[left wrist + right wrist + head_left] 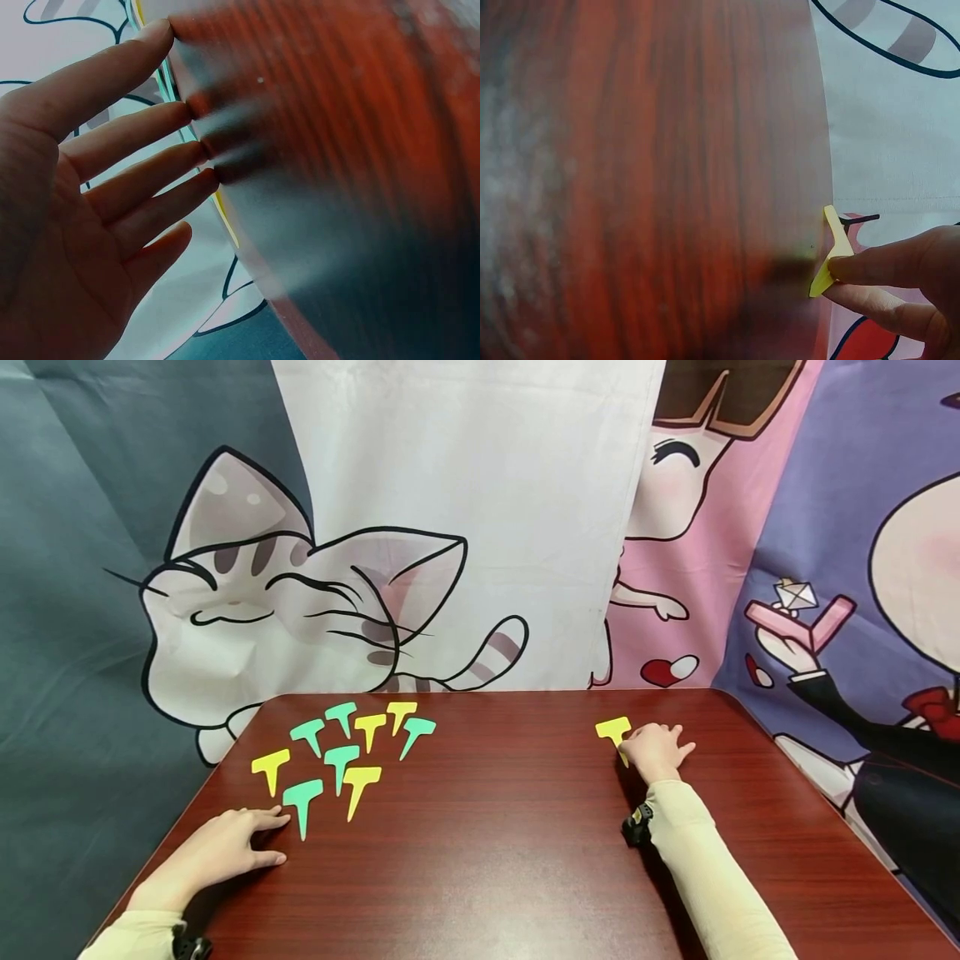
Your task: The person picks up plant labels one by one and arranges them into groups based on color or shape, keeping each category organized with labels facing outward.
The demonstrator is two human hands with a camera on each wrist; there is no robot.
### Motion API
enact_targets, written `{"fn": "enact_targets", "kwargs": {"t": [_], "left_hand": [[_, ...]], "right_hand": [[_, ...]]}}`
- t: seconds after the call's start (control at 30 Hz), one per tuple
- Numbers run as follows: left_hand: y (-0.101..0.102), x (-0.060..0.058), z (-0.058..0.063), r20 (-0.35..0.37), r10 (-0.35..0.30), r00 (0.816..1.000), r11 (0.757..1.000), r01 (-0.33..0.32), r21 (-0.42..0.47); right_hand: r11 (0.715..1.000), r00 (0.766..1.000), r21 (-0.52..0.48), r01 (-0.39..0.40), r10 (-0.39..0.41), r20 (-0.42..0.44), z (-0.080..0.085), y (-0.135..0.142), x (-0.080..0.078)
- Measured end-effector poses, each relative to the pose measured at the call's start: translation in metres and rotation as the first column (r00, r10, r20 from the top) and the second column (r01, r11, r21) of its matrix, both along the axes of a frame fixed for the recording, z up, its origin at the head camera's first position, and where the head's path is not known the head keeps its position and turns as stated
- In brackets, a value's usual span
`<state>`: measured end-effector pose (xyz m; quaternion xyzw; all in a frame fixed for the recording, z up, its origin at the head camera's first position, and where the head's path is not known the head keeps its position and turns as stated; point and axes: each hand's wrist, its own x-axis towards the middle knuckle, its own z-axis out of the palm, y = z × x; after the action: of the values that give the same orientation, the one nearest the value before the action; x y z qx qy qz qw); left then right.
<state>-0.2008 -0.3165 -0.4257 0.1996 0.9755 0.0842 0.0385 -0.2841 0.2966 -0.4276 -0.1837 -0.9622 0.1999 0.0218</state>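
Toward the far right of the table, my right hand (655,752) pinches a yellow T-shaped plant label (612,728) by its stem, between thumb and finger. In the right wrist view the yellow label (838,244) tilts close over the table, its wide head pointing away from the fingers. My left hand (225,847) is at the table's left side, fingers extended and fingertips right at the tabletop. Just beyond those fingertips lies a teal T-shaped label (303,795). The left wrist view shows the left palm (67,247) with nothing in it.
Several more yellow (362,781) and teal labels (341,760) lie spread over the left part of the brown wooden table (480,827). Behind the table's far edge hangs a cloth (480,460) printed with cartoon figures.
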Motion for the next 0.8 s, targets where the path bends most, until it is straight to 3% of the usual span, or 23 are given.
{"fn": "enact_targets", "kwargs": {"t": [0.8], "left_hand": [[-0.0006,0.0006,-0.0017,-0.005,0.01,1.0,1.0,-0.009,0.012]], "right_hand": [[0.999,1.0,0.041,0.012,-0.012,0.014,-0.0042,0.0006,-0.0032]]}}
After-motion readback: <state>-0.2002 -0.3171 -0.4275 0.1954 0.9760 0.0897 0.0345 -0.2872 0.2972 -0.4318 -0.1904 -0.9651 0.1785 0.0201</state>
